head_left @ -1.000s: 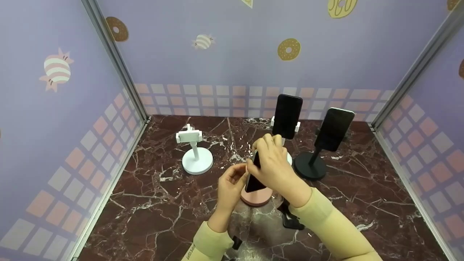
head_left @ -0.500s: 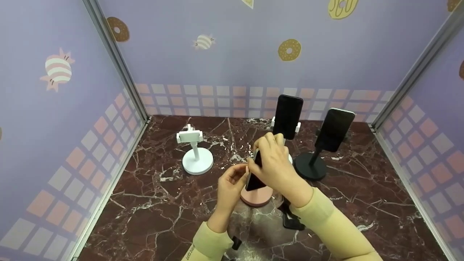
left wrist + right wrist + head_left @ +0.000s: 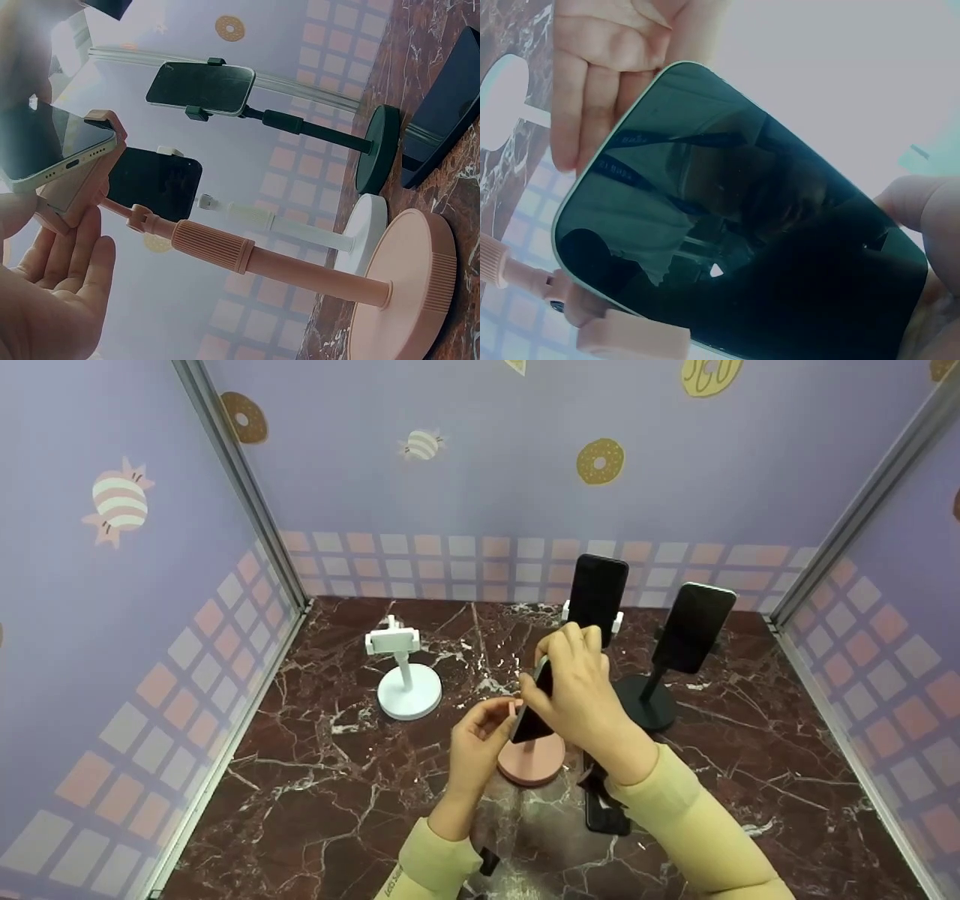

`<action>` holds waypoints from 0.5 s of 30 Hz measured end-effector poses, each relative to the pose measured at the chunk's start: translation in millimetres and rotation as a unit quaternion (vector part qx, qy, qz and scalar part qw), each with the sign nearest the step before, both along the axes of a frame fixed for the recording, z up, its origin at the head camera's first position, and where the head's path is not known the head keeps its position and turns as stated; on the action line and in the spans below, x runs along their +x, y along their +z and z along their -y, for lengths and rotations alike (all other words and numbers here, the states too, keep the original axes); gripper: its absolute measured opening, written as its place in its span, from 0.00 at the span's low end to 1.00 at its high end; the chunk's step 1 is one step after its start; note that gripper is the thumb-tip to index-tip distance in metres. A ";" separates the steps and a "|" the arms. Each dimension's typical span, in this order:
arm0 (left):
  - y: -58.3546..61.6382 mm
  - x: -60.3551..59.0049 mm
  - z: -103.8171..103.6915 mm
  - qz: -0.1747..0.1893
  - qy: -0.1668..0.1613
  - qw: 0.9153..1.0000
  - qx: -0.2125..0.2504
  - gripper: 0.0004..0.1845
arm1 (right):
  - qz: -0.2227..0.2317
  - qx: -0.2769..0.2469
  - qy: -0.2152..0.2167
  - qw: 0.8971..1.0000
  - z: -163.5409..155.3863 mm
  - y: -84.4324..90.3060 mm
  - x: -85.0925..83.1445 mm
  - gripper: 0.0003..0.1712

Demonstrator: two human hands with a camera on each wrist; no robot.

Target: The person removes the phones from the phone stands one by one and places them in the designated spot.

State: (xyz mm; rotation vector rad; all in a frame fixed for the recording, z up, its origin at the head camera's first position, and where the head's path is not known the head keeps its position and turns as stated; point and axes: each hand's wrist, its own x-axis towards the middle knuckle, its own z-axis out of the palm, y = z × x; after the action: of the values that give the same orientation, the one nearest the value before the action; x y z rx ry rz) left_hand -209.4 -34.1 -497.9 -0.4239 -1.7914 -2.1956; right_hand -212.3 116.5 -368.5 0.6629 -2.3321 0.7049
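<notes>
My left hand (image 3: 474,750) grips the clamp of a pink phone stand (image 3: 531,765); thumb and forefinger are at the clamp, the other fingers below it in the left wrist view. A phone (image 3: 532,726) with a dark screen and pale frame is tilted in my right hand (image 3: 577,690), which holds it by its edges at the upper end. One long edge of this phone (image 3: 735,225) lies by the pink clamp (image 3: 634,335) in the right wrist view. Whether the phone is seated between both clamp arms is hard to tell.
A white stand (image 3: 409,690) with a bare clamp stands left. Behind my right hand, another white stand (image 3: 360,232) bears a black phone (image 3: 598,592). A black stand (image 3: 643,703) bears a phone (image 3: 691,626). One more phone (image 3: 606,816) lies flat on the marble-patterned table (image 3: 315,810).
My right hand has moved slightly up and to the right, taking the phone with it; more of the pink base shows below. The left hand stays at the clamp.
</notes>
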 end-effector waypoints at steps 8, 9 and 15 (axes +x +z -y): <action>2.7 0.2 -0.7 0.011 0.008 1.000 0.003 0.15 | -0.002 -0.012 -0.002 1.000 -3.4 5.6 -0.1 0.16; 3.1 0.4 -0.7 0.012 0.008 1.000 0.003 0.15 | -0.005 -0.015 0.000 1.000 -4.1 6.8 -0.1 0.16; 4.5 1.3 0.0 0.017 0.007 1.000 -0.001 0.15 | -0.030 -0.045 0.005 0.999 -9.7 13.5 -0.4 0.16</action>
State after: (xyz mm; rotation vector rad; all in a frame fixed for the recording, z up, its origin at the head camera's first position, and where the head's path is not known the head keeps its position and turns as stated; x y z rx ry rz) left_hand -208.1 -34.1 -493.4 -0.3741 -1.8091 -2.2039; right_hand -212.6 126.2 -355.0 0.6467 -2.2302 0.7791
